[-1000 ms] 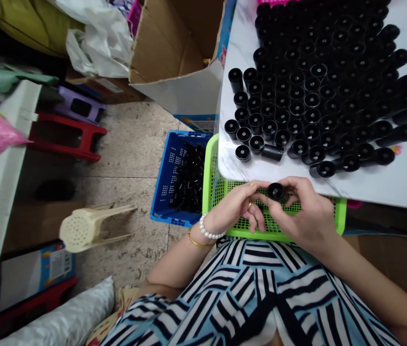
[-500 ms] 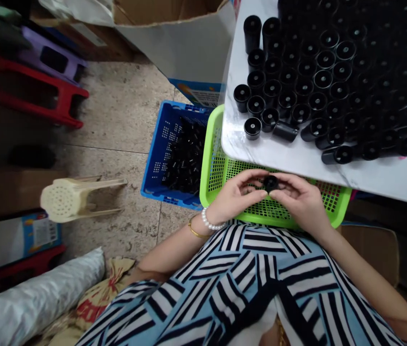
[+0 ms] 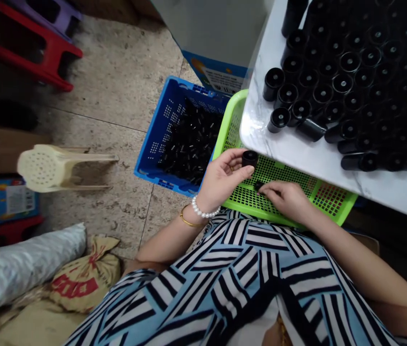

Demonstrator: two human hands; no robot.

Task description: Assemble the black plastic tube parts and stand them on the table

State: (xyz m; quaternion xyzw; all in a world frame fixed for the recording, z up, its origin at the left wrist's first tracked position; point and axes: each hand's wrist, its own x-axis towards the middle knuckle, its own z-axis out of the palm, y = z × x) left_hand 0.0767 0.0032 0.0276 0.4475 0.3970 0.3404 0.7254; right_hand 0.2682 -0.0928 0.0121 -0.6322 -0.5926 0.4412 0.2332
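Between the thumb and fingers of my left hand (image 3: 220, 180) is a black cylindrical cap (image 3: 249, 160), its round end facing up. My right hand (image 3: 288, 198) pinches a small black piece (image 3: 259, 185), a little apart from the cap and nearer my body. Both hands are above the green plastic basket (image 3: 225, 126), whose mesh floor shows beneath them. On the marble-patterned table (image 3: 297, 153), many similar black cylinders (image 3: 322, 94) stand in close rows. One black cylinder (image 3: 311, 129) lies on its side near the table's edge.
Left of the basket, a blue crate (image 3: 154, 137) holds a heap of small black pieces (image 3: 189, 144). A large carton (image 3: 218, 38) stands behind it. On the floor at left are a cream stool (image 3: 41, 168), a red stool (image 3: 57, 57) and a tied sack (image 3: 86, 276).
My hands have moved apart. The cap stays in my left hand, now farther left and higher in view, while my right hand has drawn away with a small black piece. The camera view has shifted.
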